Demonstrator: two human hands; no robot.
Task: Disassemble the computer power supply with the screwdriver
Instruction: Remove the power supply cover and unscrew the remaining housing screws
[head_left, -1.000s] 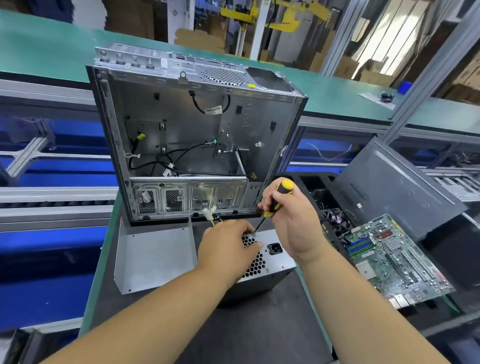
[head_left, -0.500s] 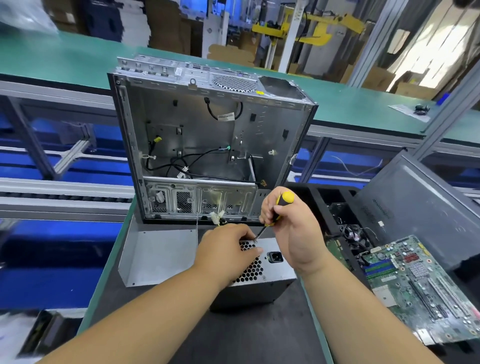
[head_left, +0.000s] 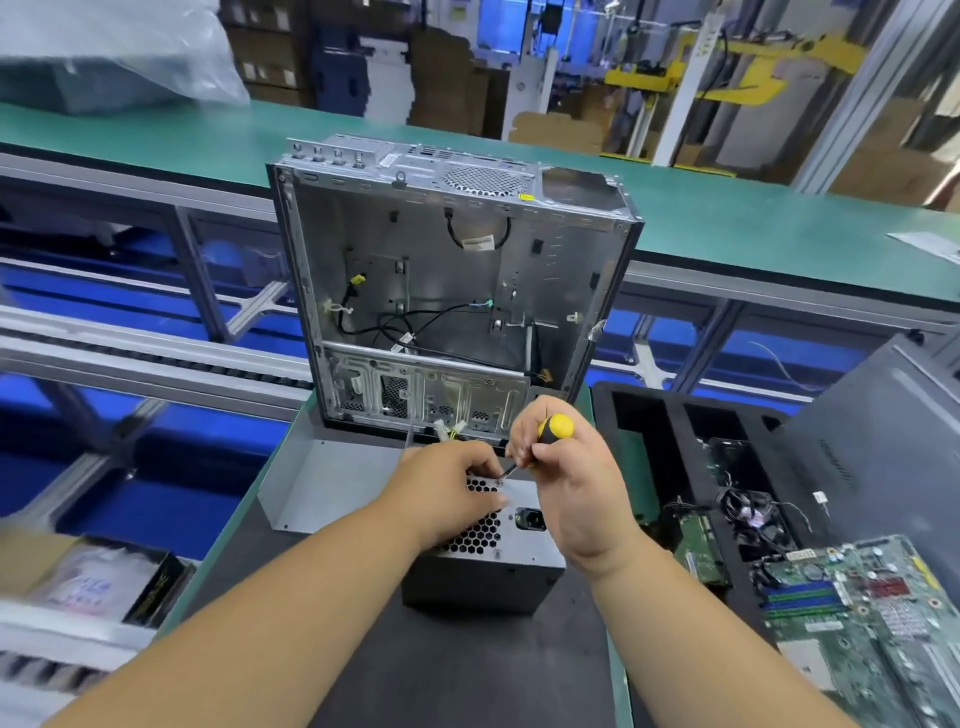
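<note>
The left hand (head_left: 447, 488) presses the boxy grey metal power supply (head_left: 498, 551), seemingly rigid and heavy, while the right hand (head_left: 566, 478) grips the yellow-handled screwdriver (head_left: 540, 441) at its twelve-o'clock edge.

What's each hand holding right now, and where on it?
Right hand grips the screwdriver by its yellow-black handle, tip at a screw on the power supply. Left hand rests on the supply's vented face, steadying it.

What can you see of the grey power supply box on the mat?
The grey metal power supply box sits on the dark mat before the open computer case. Its pale top face has honeycomb vents and a black socket. The left hand rests on it; the right hand sets the yellow-handled screwdriver against it.
</note>
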